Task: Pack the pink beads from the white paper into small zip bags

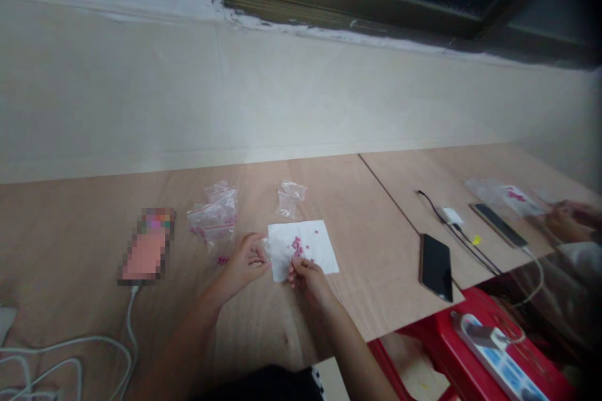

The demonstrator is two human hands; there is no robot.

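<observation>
A white sheet of paper [328, 250] lies on the wooden table, with a small heap of tiny red-pink pieces [297, 245] on it and a few scattered beside the heap. My right hand [308, 277] is over the paper's near edge, thumb and fingers pinched together beside the heap; whatever is between the fingertips is too small to make out. At the paper's left edge, my left hand [249, 259] has its fingers curled around a small clear plastic bag [266, 249], only partly visible. More red pieces [222, 260] lie left of that hand.
Clear zip bags [217, 213] are piled at the left, others [289, 199] behind the paper. A charging phone [147, 250] lies far left, a dark phone [436, 266] right. Beyond are cables, another phone [499, 224], another person's hand [567, 222] and a red stool [451, 341] with a power strip.
</observation>
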